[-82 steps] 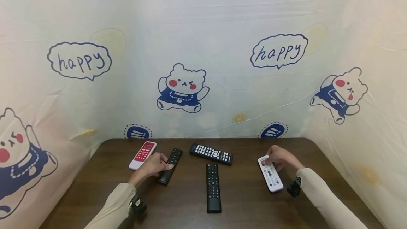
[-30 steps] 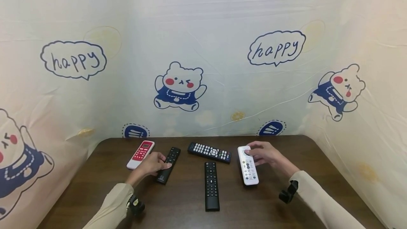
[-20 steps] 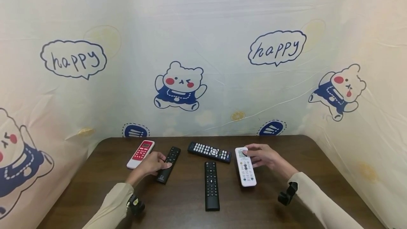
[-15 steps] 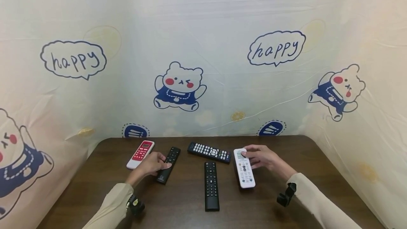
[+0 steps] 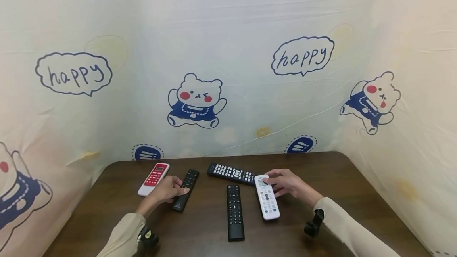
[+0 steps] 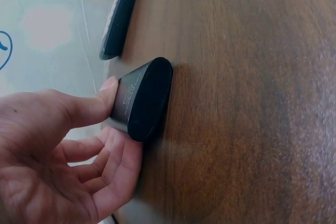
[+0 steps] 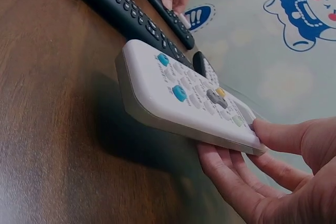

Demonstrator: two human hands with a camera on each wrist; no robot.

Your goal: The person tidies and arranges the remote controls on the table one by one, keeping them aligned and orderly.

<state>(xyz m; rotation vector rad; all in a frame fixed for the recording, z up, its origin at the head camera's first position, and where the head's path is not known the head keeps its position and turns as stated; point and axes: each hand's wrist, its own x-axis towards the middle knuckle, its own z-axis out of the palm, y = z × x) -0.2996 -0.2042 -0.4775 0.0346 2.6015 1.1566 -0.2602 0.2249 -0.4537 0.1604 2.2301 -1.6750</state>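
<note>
While left hand and right hand grip remotes, brown table, patterned cloth behind

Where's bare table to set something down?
Right: table between right grip and right edge. Front: between left wrist cam and middle remote, and between middle remote and right wrist cam. Crowded: centre, where white remote overlaps back remote in head view, middle remote close by; left, where left grip holds black remote beside red remote.
</note>
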